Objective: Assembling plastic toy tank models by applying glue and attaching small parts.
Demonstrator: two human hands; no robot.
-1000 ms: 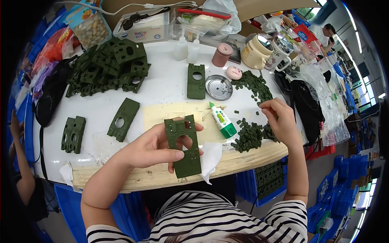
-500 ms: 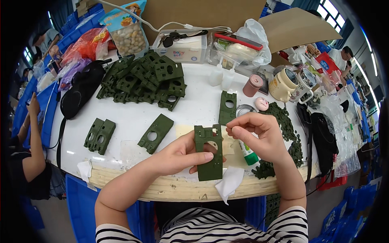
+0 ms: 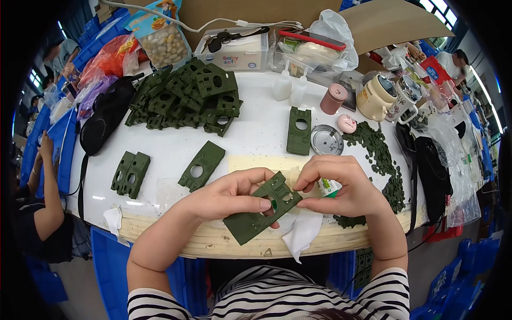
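Note:
My left hand (image 3: 232,196) is closed around a dark green plastic toy tank hull (image 3: 246,224), with its thumb on top beside the round hole. The hull is tilted, its notched end pointing up and right. At that end, my right hand (image 3: 344,184) pinches with thumb and forefinger against the corner; whatever lies between the fingertips is too small or hidden to make out. Behind the right hand, a white and green glue stick (image 3: 328,186) is partly covered. Another hull (image 3: 299,144) lies beyond the hands, and one more hull (image 3: 205,162) rests to their left.
A heap of green hulls (image 3: 184,93) sits at the back left, with a pair of hulls (image 3: 130,173) nearer. Small green parts (image 3: 376,152) spread at the right beside a round clear-lidded dish (image 3: 327,140). Mugs (image 3: 377,96), a pink tin (image 3: 334,99) and a white tissue (image 3: 303,234) are around.
My left hand has turned the hull from upright to slanted, notched end rightward. My right fingers have come down onto its corner. The round dish and glue stick show differently behind the hand.

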